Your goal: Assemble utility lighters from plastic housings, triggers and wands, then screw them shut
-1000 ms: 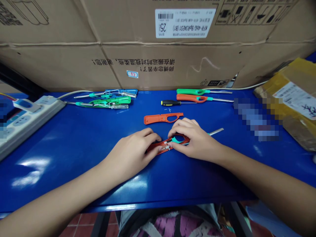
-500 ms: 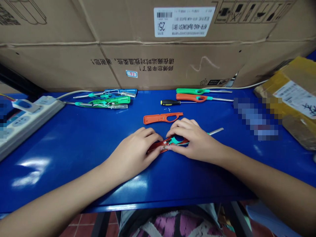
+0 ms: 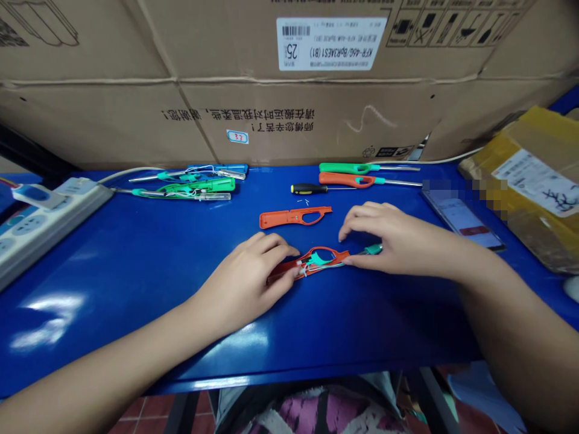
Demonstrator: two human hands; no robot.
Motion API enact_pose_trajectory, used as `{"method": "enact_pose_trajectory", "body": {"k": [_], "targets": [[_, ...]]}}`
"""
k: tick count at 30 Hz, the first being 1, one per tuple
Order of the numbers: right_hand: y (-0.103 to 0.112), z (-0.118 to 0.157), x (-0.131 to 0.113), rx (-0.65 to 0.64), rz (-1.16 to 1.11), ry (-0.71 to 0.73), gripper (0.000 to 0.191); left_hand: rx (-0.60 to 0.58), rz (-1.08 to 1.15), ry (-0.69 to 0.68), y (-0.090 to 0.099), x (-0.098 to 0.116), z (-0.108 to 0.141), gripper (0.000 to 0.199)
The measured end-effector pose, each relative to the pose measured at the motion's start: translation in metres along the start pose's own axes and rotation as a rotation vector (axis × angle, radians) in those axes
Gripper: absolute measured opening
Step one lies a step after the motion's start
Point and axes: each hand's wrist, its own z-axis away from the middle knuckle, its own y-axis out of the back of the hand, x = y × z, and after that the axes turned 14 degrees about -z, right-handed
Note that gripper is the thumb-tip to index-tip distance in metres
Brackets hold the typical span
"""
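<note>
My left hand [image 3: 253, 274] grips the rear of an opened orange gas lighter [image 3: 338, 259], its thumb and fingers around the handle shell. Inside the shell show a turquoise trigger [image 3: 318, 259] and thin white wires. Over the lighter's front end my right hand [image 3: 384, 238] has its thumb and fingers apart; the thumb lies by the shell's tip, near the turquoise collar [image 3: 373, 249]. Most of the metal tube is hidden behind that hand. Beyond the hands lies the loose orange shell half [image 3: 280, 219]. Tiny screws [image 3: 304, 201] and a black-and-yellow screwdriver [image 3: 310, 188] are behind it.
Opened blue [image 3: 233, 169] and green lighters [image 3: 221, 185] lie at the back left, beside a power strip [image 3: 67, 208]. A closed green lighter [image 3: 337, 167] and an orange one [image 3: 337, 178] lie back right. A phone [image 3: 470, 223], a taped parcel [image 3: 538, 199] and a large carton [image 3: 280, 96] border the table.
My right hand has moved right, off the middle of the lighter, and its fingers have spread, uncovering the trigger loop. My left hand keeps its hold.
</note>
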Motion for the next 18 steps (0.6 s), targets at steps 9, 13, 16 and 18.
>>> {"method": "enact_pose_trajectory", "body": {"k": [9, 13, 16, 18], "targets": [[0.012, 0.005, 0.005, -0.222, -0.098, -0.111, 0.007, -0.004, 0.032, -0.053, -0.005, -0.007, -0.001, 0.030], [0.008, -0.001, 0.004, -0.195, -0.147, -0.084, 0.006, -0.031, -0.011, -0.039, 0.003, -0.013, -0.002, 0.028], [0.004, -0.004, 0.006, -0.173, -0.157, -0.058, 0.006, -0.040, -0.037, -0.031, 0.005, -0.017, -0.002, 0.027], [0.002, -0.006, 0.006, -0.168, -0.156, -0.040, 0.007, -0.043, -0.047, -0.026, 0.005, -0.018, -0.002, 0.027]]}}
